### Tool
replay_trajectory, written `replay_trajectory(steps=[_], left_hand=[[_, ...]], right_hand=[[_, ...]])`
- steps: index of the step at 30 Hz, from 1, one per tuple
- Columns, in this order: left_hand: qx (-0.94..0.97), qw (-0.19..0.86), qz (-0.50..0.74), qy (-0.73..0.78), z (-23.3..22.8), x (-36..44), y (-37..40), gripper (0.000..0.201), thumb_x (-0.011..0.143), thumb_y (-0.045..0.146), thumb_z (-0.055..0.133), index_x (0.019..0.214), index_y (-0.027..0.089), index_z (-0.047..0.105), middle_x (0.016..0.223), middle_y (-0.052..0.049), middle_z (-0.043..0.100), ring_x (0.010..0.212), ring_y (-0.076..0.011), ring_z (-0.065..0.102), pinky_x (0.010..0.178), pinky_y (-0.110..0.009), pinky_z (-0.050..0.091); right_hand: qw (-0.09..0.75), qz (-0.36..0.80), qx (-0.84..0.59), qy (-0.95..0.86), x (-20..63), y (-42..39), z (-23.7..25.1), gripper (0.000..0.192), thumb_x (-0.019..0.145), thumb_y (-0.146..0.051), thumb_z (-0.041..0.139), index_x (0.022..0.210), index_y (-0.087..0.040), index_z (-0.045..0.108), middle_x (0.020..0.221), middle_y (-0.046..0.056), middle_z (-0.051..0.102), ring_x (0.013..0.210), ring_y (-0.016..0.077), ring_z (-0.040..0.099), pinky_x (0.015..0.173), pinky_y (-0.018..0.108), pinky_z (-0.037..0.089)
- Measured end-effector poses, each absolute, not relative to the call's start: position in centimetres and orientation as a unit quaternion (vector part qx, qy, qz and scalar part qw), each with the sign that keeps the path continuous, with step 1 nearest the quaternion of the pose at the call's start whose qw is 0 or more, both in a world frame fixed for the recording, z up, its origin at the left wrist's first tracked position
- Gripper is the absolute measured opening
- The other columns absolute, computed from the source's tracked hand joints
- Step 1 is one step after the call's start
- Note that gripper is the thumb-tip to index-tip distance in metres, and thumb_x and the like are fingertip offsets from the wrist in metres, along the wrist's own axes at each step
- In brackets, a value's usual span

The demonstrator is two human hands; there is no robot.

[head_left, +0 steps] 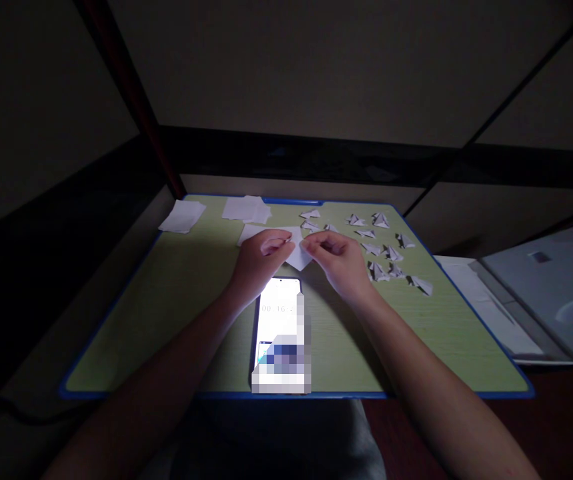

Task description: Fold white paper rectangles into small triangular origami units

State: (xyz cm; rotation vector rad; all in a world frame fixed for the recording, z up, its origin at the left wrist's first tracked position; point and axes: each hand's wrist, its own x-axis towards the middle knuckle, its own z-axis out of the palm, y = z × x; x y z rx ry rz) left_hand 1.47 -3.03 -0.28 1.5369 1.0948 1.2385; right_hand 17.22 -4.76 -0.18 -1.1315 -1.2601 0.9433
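A white sheet of paper (pixel 297 253), partly folded to a point, is pinched from both sides just above the green board (pixel 176 300). My left hand (pixel 261 257) grips its left part with thumb and fingers. My right hand (pixel 339 260) pinches its right edge. A lit phone (pixel 277 313) lies flat on the board right below the paper, between my forearms. Several small folded paper pieces (pixel 383 253) are scattered to the right of my right hand.
Flat white paper sheets (pixel 246 209) and another sheet (pixel 183 217) lie at the board's far left. The board has a blue rim (pixel 296 395). A grey laptop-like object (pixel 551 293) lies off the right side. A dark red pole (pixel 131 93) rises at the back left.
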Motion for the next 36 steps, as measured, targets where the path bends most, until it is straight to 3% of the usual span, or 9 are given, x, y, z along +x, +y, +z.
replay_trajectory(steps=[7,15,22,25,31,36], left_hand=[[0.633,0.414,0.487,0.436,-0.62,1.51,-2.93,0.012,0.073,0.028,0.066,0.076,0.016,0.068,0.078,-0.007,0.075,0.074,-0.0182,0.070,0.070,-0.031,0.056],[0.611,0.413,0.515,0.436,-0.81,1.32,-2.54,0.015,0.076,0.031,0.064,0.081,0.017,0.066,0.081,-0.007,0.073,0.072,-0.0170,0.068,0.064,-0.029,0.055],[0.620,0.412,0.509,0.432,-0.88,1.49,-2.61,0.017,0.076,0.031,0.064,0.084,0.016,0.066,0.085,-0.008,0.075,0.079,-0.0187,0.070,0.071,-0.031,0.056],[0.615,0.407,0.518,0.434,-0.61,1.54,-2.83,0.019,0.076,0.029,0.064,0.089,0.016,0.068,0.090,-0.009,0.076,0.083,-0.0191,0.071,0.074,-0.031,0.056],[0.635,0.356,0.504,0.465,0.06,1.42,-3.15,0.014,0.079,0.026,0.059,0.077,0.016,0.069,0.080,-0.006,0.075,0.074,-0.0167,0.068,0.067,-0.028,0.054],[0.628,0.371,0.508,0.459,-0.20,1.11,-2.68,0.017,0.079,0.027,0.058,0.080,0.015,0.069,0.080,-0.005,0.074,0.071,-0.0149,0.066,0.065,-0.026,0.051]], right_hand=[[0.565,0.389,-0.486,-0.542,17.35,-4.61,-0.68,0.020,0.070,-0.036,0.072,0.072,-0.016,0.069,0.066,0.001,0.064,0.058,0.0114,0.049,0.057,0.028,0.034],[0.556,0.440,-0.478,-0.519,17.60,-4.27,-0.67,0.034,0.068,-0.039,0.074,0.092,-0.017,0.066,0.076,0.000,0.064,0.065,0.0126,0.055,0.063,0.029,0.040],[0.527,0.416,-0.497,-0.550,17.53,-4.54,-0.74,0.024,0.070,-0.039,0.072,0.074,-0.017,0.064,0.064,-0.001,0.060,0.057,0.0112,0.050,0.058,0.028,0.036],[0.513,0.413,-0.500,-0.562,17.54,-4.62,-0.88,0.024,0.071,-0.039,0.071,0.075,-0.017,0.065,0.063,-0.001,0.059,0.056,0.0113,0.049,0.056,0.028,0.035],[0.510,0.377,-0.512,-0.579,17.23,-4.92,-0.95,0.022,0.072,-0.037,0.071,0.080,-0.017,0.065,0.062,-0.002,0.056,0.055,0.0110,0.047,0.053,0.027,0.034],[0.530,0.375,-0.501,-0.572,16.92,-5.08,-0.87,0.018,0.072,-0.033,0.071,0.075,-0.017,0.063,0.061,-0.003,0.055,0.055,0.0101,0.047,0.052,0.025,0.035]])
